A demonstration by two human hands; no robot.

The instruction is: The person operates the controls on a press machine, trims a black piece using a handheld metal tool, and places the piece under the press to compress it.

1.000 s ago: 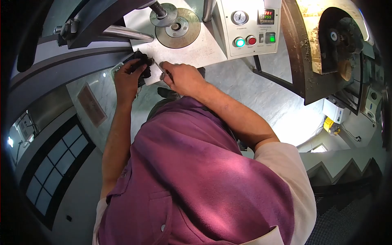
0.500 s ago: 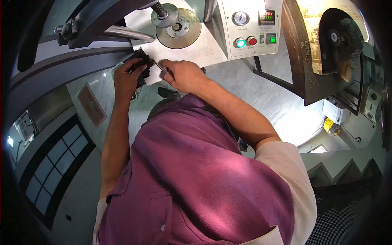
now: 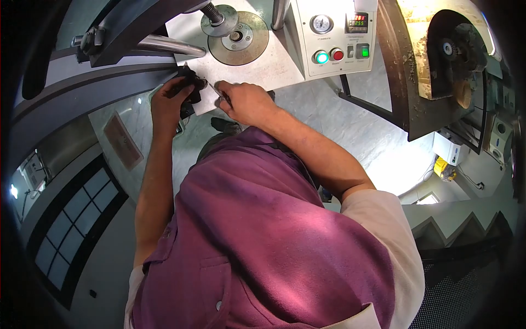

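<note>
A dark, uneven object (image 3: 195, 92) is at the near left corner of the white machine plate (image 3: 263, 77). My left hand (image 3: 169, 104) pinches it from the left, fingers curled against its side. From the right, my right hand (image 3: 246, 102) grips a thin metal tool (image 3: 216, 90), whose tip points at the dark object's right side. Whether the tip touches it is too small to tell. The far end of the tool is hidden in my right fist.
Behind my hands stands a round metal disc (image 3: 255, 46) under a threaded spindle (image 3: 215, 12). A steel rod (image 3: 172, 45) crosses at the left. The control panel (image 3: 334, 38) is at the right, beside a brown machine housing (image 3: 399, 71).
My left hand has shifted slightly left and its fingers have moved on the dark object. The tool in my right hand has changed its angle a little.
</note>
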